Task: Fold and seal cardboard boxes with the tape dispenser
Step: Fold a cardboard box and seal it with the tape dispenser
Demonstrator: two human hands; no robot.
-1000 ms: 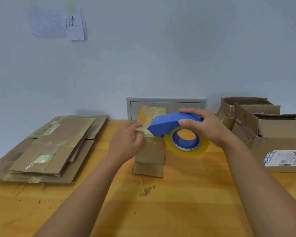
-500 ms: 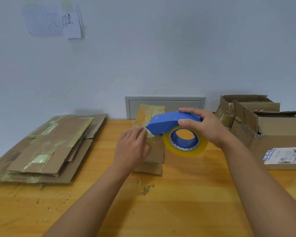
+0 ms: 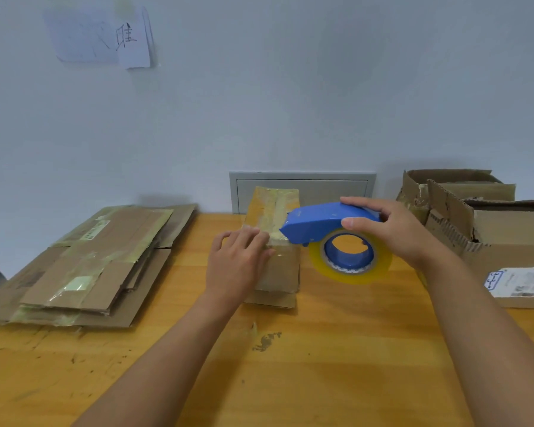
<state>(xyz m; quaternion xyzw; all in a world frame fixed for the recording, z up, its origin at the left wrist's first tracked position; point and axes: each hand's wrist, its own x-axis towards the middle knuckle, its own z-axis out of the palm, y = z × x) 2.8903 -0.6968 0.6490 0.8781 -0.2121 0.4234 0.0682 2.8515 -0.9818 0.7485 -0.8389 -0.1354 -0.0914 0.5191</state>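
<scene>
Fingers (image 3: 253,237) of the left hand (image 3: 238,266) lay straight and relaxed, pressing flat on the near face of the small brown cardboard box (image 3: 279,260), which stood at the centre of the scratched orange wooden table (image 3: 290,365). Yellowed tape covered the box's top. The right hand (image 3: 392,232) was clamped on the blue plastic tape dispenser (image 3: 321,223), fingers curled over its top and thumb on its near side. Its nose touched the box's top edge, just at 3 o'clock of the left fingertips. The yellowish roll of clear tape (image 3: 350,257) hung under the dispenser, at 3 o'clock of the box.

At 9 o'clock of the box lay a stack of flattened brown cardboard sheets (image 3: 87,266) with old tape on them. At 3 o'clock, well apart, stood open torn brown cartons (image 3: 475,217), the nearest bearing a white shipping label (image 3: 521,282). Behind the box, at 12 o'clock, a grey wall panel (image 3: 302,183) sat low in the wall, and white paper notes (image 3: 105,38) hung at 11 o'clock, high up.
</scene>
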